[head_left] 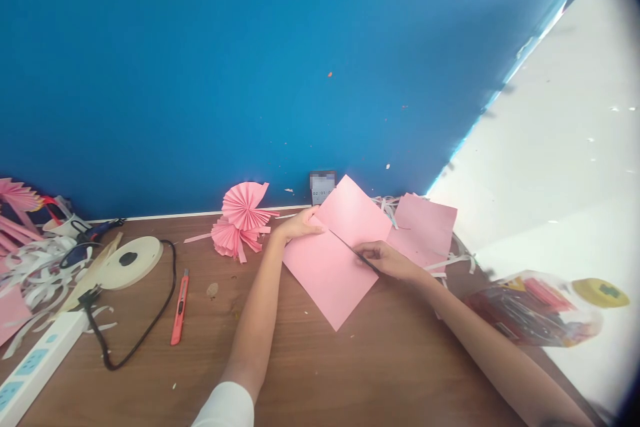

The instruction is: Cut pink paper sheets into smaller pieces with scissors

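A square sheet of pink paper [336, 280] lies turned like a diamond, a straight line running across its middle. My left hand [301, 224] is closed on the sheet's left corner, thumb on top. My right hand [383, 259] grips a slim dark blade-like tool [367, 262] whose thin tip lies along that line, pointing to my left hand. Whether it is a knife or scissors I cannot tell. More pink paper [425, 230] lies to the right of my right hand. Left of my left hand are pleated pink paper fans [245, 207].
A red utility knife [181, 307] and a roll of white tape [131, 260] lie left. Beside them are a black cable [173, 280], a white power strip [40, 360] and paper strips [45, 273]. A small timer [323, 185] stands at the blue wall; a clear bag [540, 307] sits right.
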A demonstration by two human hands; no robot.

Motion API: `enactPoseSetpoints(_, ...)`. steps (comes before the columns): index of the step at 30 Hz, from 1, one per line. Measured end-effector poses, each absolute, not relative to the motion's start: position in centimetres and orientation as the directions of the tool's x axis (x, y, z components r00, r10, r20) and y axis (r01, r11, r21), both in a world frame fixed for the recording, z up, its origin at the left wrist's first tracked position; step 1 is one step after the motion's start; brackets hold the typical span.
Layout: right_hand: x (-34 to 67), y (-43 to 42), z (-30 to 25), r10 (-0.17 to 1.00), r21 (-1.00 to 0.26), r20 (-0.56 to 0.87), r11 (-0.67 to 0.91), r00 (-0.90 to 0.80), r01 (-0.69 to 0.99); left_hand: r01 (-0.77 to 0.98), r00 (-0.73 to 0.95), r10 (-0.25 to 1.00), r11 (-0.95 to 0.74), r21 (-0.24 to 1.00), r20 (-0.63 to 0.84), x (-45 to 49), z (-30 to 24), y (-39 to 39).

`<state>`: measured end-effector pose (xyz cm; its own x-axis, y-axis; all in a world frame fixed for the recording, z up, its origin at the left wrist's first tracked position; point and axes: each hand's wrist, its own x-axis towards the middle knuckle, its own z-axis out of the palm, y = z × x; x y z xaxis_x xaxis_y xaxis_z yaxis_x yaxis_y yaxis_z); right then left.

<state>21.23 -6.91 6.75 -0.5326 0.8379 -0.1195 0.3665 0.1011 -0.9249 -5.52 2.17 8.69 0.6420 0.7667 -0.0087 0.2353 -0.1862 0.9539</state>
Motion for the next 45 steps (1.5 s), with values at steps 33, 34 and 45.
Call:
enactPoseSetpoints(33, 21.0, -7.0, 6.9, 0.819, -0.964, -0.141, 0.014, -0.556, 0.265, 0.305, 0.682, 0.731, -0.280, 0.910, -0.003, -3.9, 8.7, 1.9)
enactPoseSetpoints(34, 21.0, -7.0, 6.9, 0.817, -0.965, -0.143, 0.009, -0.558, 0.260, 0.305, 0.681, 0.732, -0.281, 0.910, -0.003, -3.9, 8.6, 1.9)
enactPoseSetpoints(45, 20.7, -7.1, 6.6, 0.820, -0.975, -0.163, -0.047, -0.549, 0.219, 0.322, 0.677, 0.736, -0.292, 0.901, -0.003, -4.1, 8.5, 2.1)
